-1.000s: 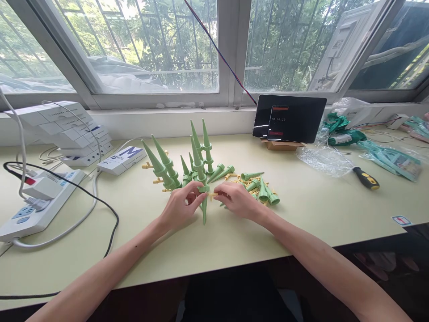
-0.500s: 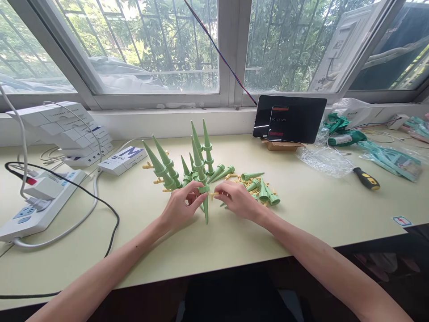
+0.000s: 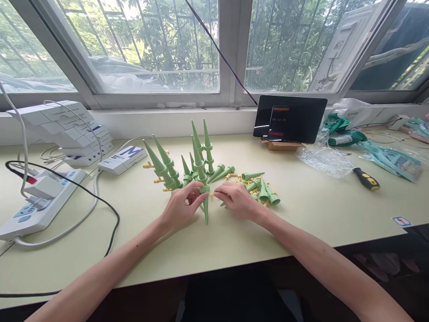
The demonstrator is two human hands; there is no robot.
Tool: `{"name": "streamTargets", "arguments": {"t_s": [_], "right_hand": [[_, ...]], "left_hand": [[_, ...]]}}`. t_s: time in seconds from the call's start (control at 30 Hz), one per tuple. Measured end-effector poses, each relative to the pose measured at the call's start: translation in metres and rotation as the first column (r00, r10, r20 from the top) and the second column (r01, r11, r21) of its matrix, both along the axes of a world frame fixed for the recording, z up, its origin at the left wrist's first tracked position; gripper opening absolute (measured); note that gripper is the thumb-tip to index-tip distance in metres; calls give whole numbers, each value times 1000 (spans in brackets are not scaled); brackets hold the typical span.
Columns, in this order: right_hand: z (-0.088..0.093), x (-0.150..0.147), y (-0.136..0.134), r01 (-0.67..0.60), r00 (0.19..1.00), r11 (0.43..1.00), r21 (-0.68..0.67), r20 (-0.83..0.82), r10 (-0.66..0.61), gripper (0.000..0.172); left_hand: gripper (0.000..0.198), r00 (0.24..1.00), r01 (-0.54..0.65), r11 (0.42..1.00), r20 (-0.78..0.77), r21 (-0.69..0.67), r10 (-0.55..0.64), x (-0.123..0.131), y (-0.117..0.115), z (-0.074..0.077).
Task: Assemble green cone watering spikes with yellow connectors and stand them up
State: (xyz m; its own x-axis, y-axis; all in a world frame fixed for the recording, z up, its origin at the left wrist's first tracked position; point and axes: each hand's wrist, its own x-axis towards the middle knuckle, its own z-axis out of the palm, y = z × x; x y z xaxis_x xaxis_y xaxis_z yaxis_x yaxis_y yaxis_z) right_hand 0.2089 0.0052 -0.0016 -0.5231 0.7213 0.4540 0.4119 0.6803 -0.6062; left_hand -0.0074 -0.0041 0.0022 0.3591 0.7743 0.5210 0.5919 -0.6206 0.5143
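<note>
Between thumb and fingers, my left hand [image 3: 182, 203] grips a green plastic watering spike [image 3: 205, 210] whose tip points down toward the table. My right hand [image 3: 236, 199] pinches a small yellow valve [image 3: 212, 196] at the spike's side, right by the left fingertips. Its far end is hidden by the right fingers. Behind my hands stand several green spikes [image 3: 161, 167] with points up, some with yellow valves [image 3: 148, 165] sticking out leftward. Beside my right hand lies a pile of loose green spikes [image 3: 264, 192] and yellow valves [image 3: 236, 178].
At the left are a power strip [image 3: 43, 201] with cables, stacked white boxes [image 3: 73, 134] and a single box [image 3: 123, 160]. A tablet [image 3: 304, 120] with a phone stands at the back. Rightward lie a screwdriver [image 3: 367, 179] and plastic bags [image 3: 326, 162].
Both hands stay almost in place, holding the spike and valve together. The timer on the phone has advanced one second.
</note>
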Motion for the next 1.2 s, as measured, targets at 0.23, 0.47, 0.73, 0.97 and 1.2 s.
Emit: {"name": "streamTargets", "arguments": {"t_s": [0.23,0.47,0.73,0.97,1.2], "right_hand": [[-1,-1,-2,-20,995,998,-66,-97,13,16],[1,-1,-1,-8,998,999,-50,-61,5,3],[-1,-1,-1,-6,999,997,-75,-41,3,8],[3,-2,-3,13,1000,996,-89,-14,-14,12],[2,-3,-4,28,999,996,-83,29,-26,34]], "left_hand": [[12,1000,-15,1000,-6,-8,15,2,-1,3],[12,1000,-14,1000,-6,2,14,2,-1,2],[12,1000,-9,1000,0,-2,9,1,-1,2],[12,1000,-12,1000,-11,23,13,0,0,-1],[11,1000,3,999,-3,49,-3,0,0,-1]]}}
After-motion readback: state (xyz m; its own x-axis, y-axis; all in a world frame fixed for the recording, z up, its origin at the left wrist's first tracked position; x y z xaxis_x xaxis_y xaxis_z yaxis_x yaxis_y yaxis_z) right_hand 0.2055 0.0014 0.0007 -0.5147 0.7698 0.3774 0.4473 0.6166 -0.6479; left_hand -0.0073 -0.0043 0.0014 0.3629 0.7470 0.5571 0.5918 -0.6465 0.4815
